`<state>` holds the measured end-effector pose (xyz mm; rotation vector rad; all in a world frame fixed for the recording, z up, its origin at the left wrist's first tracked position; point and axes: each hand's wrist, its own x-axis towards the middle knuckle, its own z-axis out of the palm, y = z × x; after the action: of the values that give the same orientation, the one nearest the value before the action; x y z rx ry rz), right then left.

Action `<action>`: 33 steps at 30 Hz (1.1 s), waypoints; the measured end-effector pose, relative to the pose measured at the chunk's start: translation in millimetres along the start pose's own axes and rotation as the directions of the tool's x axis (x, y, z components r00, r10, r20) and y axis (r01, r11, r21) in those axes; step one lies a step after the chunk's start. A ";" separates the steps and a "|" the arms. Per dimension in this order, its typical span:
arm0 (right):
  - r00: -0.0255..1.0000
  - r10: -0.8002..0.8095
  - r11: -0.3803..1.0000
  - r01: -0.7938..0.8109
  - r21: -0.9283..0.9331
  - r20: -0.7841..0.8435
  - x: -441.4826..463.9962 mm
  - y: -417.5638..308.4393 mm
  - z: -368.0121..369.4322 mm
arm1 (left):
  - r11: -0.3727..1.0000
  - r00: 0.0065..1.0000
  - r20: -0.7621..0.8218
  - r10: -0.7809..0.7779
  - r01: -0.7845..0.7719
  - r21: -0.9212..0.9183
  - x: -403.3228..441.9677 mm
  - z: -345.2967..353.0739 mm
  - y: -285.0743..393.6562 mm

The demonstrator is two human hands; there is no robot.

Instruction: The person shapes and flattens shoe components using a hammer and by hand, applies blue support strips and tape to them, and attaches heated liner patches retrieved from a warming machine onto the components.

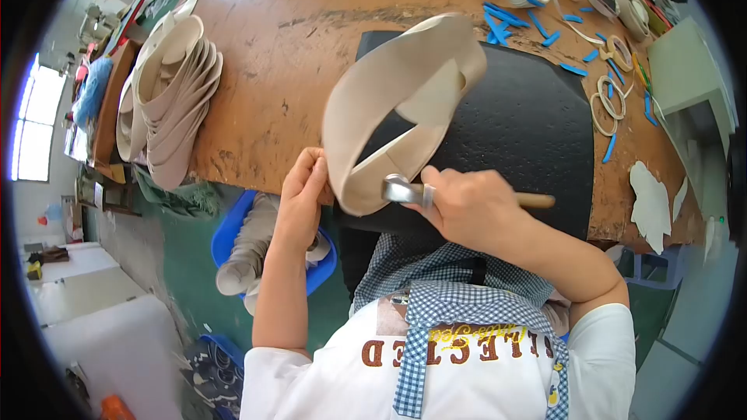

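A beige shoe-upper-like piece (350,113), curved into an open loop, stands over a black mat (521,132) on the wooden table. My left hand (306,183) pinches its lower left edge between thumb and fingers. In my right hand (475,202) is a hammer, its metal head (398,190) at the lower inner edge of the piece and its wooden handle (537,201) sticking out to the right. Whether the head touches the piece I cannot tell.
Stacked beige pieces (175,101) lie on the table's left side. Blue strips (498,27) and beige rings (608,105) are scattered at the back and right. A white scrap (650,204) lies at the right edge. Below the table, a blue basket (226,237) holds rolled material.
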<state>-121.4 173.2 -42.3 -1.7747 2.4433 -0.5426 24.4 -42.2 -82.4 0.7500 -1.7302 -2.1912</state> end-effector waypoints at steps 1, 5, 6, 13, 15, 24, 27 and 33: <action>0.998 0.003 1.000 -0.003 -0.002 -0.058 -4.6 0.7 1.0 | 0.999 1.000 0.004 -0.008 0.009 -0.037 1.0 -1.1 -1.4; 0.947 0.043 0.992 -0.079 -0.101 -0.319 -28.1 26.9 -9.7 | 0.997 0.998 0.033 0.050 -0.047 -0.061 -0.1 3.7 7.6; 0.912 0.067 0.979 -0.138 -0.150 -0.404 -36.1 37.1 -13.0 | 0.996 0.999 -0.025 0.021 -0.024 -0.090 -3.9 10.4 14.1; 0.769 0.201 0.965 -0.262 -0.012 -0.607 -71.7 72.5 -43.4 | 0.388 0.606 0.554 0.571 -0.794 0.469 -29.8 56.0 57.9; 0.737 0.638 0.536 -0.217 0.816 -0.223 -71.1 55.3 -43.3 | 0.315 0.490 0.698 0.521 -0.871 0.376 -37.3 83.4 60.0; 0.927 0.374 -0.171 0.071 0.983 -0.002 -32.9 76.6 -46.9 | 0.881 0.795 0.397 0.459 -0.351 -0.317 -50.9 71.4 26.0; 0.917 0.392 -0.027 -0.061 0.998 0.066 -24.9 65.3 -55.7 | 0.975 0.895 0.416 0.159 -0.078 -0.206 -56.1 53.3 3.7; 0.924 0.345 0.192 -0.240 0.952 0.163 8.5 39.7 -53.6 | 0.826 0.876 0.254 0.409 -0.474 0.305 -19.0 68.5 68.2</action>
<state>-174.3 188.7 -3.8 -0.6763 1.5785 -1.6280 -4.4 6.0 -1.5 0.1764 -2.1667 -1.6866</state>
